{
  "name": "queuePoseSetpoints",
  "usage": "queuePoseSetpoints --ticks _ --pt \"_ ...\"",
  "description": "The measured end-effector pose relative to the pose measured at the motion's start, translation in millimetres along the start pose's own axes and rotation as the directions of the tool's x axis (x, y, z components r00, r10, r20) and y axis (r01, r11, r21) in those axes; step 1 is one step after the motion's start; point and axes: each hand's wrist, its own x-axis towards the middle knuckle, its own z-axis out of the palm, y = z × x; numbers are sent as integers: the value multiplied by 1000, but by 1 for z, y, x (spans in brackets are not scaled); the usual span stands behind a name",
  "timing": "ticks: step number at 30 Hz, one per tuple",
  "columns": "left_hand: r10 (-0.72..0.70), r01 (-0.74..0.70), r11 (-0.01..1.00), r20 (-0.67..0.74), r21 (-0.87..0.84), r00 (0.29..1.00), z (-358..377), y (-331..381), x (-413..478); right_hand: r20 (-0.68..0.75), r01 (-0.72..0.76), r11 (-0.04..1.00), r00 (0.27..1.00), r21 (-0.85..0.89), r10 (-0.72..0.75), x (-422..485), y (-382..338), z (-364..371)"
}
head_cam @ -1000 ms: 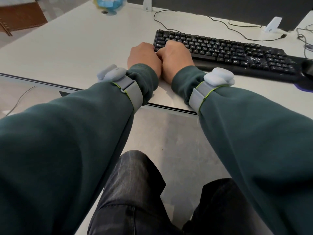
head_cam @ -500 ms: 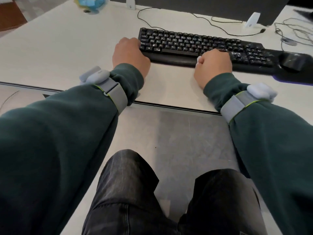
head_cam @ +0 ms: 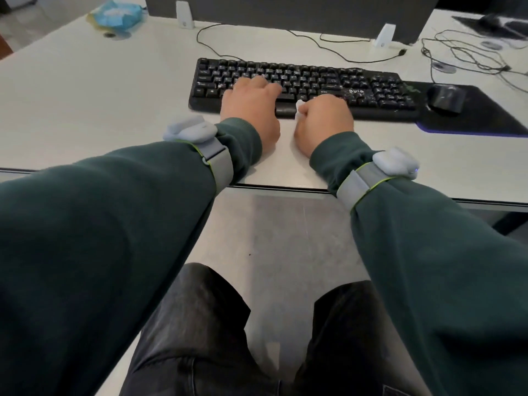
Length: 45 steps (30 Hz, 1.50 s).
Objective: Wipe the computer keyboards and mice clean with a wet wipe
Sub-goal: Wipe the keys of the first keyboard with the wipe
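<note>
Keyboard (head_cam: pixel 303 81) lies on the worktop (head_cam: pixel 85 95). Left hand (head_cam: pixel 251 101) has shifted from its left end onto the keys, fingers loosely bent; right hand (head_cam: pixel 325 115) pinches the wet wipe (head_cam: pixel 299 105) at the front edge: wiping seems underway.

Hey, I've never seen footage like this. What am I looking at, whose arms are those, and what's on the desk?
No machine here: a seated person wears a camera on the head, so this single view looks down at their own arms. Each sleeve carries a grey wrist band with a small device. On the white desk lie a black keyboard, a black mouse on a dark pad and, far left, a blue packet. The left hand rests on the keys. The right hand is curled at the keyboard's front edge, and a bit of white, likely the wet wipe, sticks out of its grip.
</note>
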Motion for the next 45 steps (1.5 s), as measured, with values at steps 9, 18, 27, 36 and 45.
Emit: queuePoseSetpoints --ticks 9,18,27,36,45 --pt "-14 15 999 23 -43 1000 8 -2 16 -37 -16 1000 999 15 16 6 1 7" --pt "-23 24 996 17 -88 1000 9 -2 25 -25 -34 999 999 25 34 7 2 4" --pt "-60 61 988 8 -145 998 7 -1 20 -30 -31 999 999 24 32 1 3 5" --pt "-14 12 985 -13 -174 1000 0 -7 2 -18 -155 977 988 -145 154 -10 27 -5" --pt "27 -26 997 10 -72 1000 -11 -22 1 43 -148 977 987 -151 156 -14 27 -9"
